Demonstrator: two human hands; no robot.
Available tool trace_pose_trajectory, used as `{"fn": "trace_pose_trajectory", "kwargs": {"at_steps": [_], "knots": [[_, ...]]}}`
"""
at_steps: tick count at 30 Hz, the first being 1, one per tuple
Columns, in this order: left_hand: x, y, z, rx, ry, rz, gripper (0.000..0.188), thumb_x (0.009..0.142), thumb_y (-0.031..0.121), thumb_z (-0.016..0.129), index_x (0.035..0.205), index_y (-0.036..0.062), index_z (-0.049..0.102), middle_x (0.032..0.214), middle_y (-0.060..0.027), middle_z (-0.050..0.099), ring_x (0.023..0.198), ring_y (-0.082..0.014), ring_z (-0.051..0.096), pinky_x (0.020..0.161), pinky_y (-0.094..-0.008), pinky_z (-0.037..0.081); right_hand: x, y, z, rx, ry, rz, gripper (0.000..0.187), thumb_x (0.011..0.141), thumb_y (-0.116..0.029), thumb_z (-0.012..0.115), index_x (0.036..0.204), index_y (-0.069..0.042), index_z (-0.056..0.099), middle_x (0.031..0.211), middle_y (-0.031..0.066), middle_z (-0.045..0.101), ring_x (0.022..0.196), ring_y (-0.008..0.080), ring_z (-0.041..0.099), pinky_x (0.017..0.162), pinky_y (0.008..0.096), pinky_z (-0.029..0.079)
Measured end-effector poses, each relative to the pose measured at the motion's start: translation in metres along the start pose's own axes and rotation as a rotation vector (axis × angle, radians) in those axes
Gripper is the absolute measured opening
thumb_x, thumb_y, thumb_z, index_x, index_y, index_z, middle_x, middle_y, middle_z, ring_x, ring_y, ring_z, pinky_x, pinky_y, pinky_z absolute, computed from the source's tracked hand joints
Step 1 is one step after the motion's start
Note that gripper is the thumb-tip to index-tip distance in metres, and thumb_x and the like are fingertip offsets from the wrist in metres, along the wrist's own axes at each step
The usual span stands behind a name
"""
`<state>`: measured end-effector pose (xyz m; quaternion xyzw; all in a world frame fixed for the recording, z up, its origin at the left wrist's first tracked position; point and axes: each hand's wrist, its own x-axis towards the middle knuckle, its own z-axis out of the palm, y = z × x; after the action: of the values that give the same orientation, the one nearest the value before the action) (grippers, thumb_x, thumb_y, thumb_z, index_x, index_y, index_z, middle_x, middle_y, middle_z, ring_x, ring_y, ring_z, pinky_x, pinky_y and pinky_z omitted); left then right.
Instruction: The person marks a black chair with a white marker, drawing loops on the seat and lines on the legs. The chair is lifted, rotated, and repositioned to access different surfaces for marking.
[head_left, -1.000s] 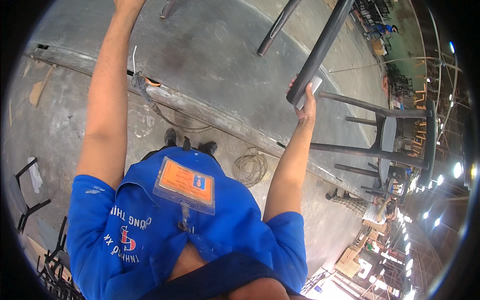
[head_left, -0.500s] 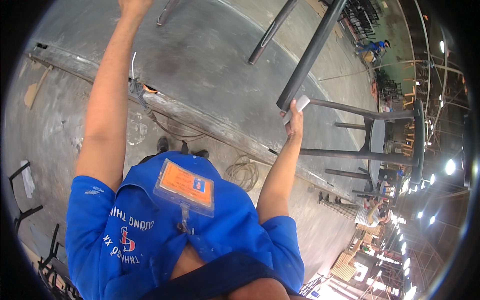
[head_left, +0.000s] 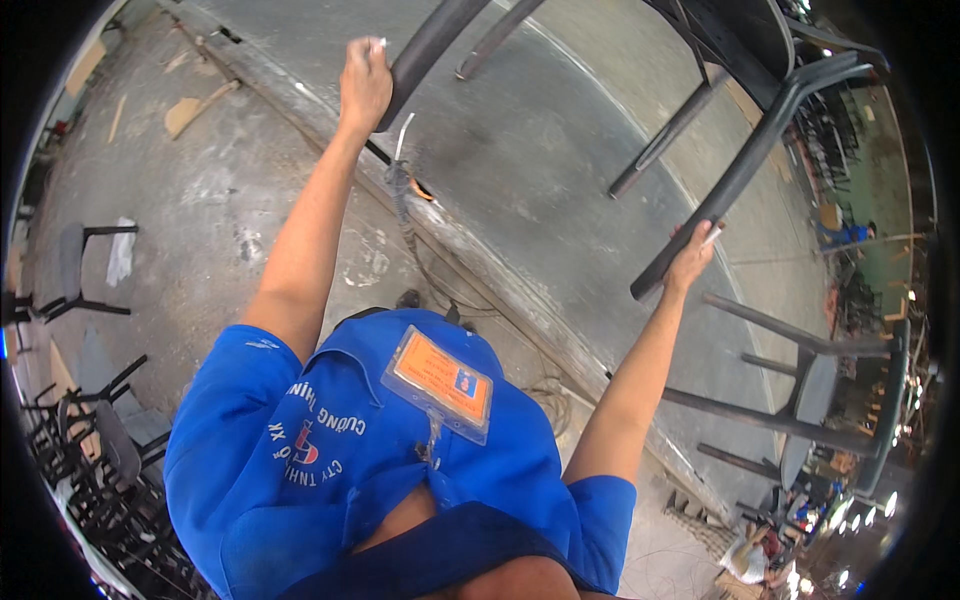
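A dark chair point(head_left: 745, 45) lies tipped on the grey platform, its long thick legs pointing toward me. My left hand point(head_left: 365, 85) is closed at the end of the left leg point(head_left: 425, 60), and a small white bit shows at its fingertips. Further right, my right hand point(head_left: 692, 258) wraps round the lower end of the other thick leg point(head_left: 735, 185). A thin white piece point(head_left: 712, 234), perhaps folded paper or cloth, sticks out between its fingers. Most of the chair's seat and back is cut off by the upper edge.
A second dark chair point(head_left: 800, 400) lies on the platform point(head_left: 520, 150) to my right. A hose with a metal tip point(head_left: 402, 150) hangs at the platform's edge. Many dark chairs point(head_left: 110, 450) crowd the floor at lower left. People point(head_left: 750, 555) are at work further off.
My view has swung, so the scene sits further right and lower. My left hand, cut off at the top before, now shows at the left leg. My right hand still grips its leg.
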<state>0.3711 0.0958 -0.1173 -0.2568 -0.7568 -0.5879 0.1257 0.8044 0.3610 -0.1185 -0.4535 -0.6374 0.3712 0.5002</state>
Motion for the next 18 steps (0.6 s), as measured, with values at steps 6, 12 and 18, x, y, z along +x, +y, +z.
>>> {"fn": "trace_pose_trajectory", "kwargs": {"at_steps": [6, 12, 18], "knots": [[-0.059, -0.077, -0.042, -0.466, -0.394, -0.588, 0.033, 0.098, 0.034, 0.036, 0.101, 0.0039, 0.048, 0.073, -0.009, 0.06, 0.046, -0.0138, 0.055, 0.045, -0.0277, 0.048, -0.017, -0.006, 0.005, -0.03, 0.008, -0.053, 0.049, 0.092, -0.049, 0.048, 0.101, -0.001, 0.053, 0.07, 0.0062, 0.055, 0.059, 0.0137, 0.053, 0.054, 0.0277, 0.043], [-0.153, -0.114, -0.038, -0.593, -0.203, -1.002, 0.022, 0.096, 0.024, 0.044, 0.096, 0.0036, 0.052, 0.078, -0.0078, 0.061, 0.069, -0.0185, 0.062, 0.058, -0.0287, 0.052, -0.027, -0.002, 0.007, 0.147, -0.046, -0.018, 0.047, 0.092, -0.047, 0.049, 0.103, -0.001, 0.053, 0.073, 0.0051, 0.054, 0.062, 0.013, 0.053, 0.056, 0.0275, 0.042], [-0.195, -0.065, -0.03, -0.382, -0.087, -0.768, 0.018, 0.094, 0.012, 0.049, 0.109, 0.0028, 0.051, 0.079, -0.0063, 0.058, 0.061, -0.0134, 0.06, 0.052, -0.024, 0.05, -0.026, 0.0, 0.008, 0.202, -0.101, -0.013, 0.047, 0.093, -0.045, 0.049, 0.108, 0.0, 0.05, 0.078, 0.005, 0.052, 0.065, 0.0128, 0.052, 0.058, 0.0272, 0.043]]}}
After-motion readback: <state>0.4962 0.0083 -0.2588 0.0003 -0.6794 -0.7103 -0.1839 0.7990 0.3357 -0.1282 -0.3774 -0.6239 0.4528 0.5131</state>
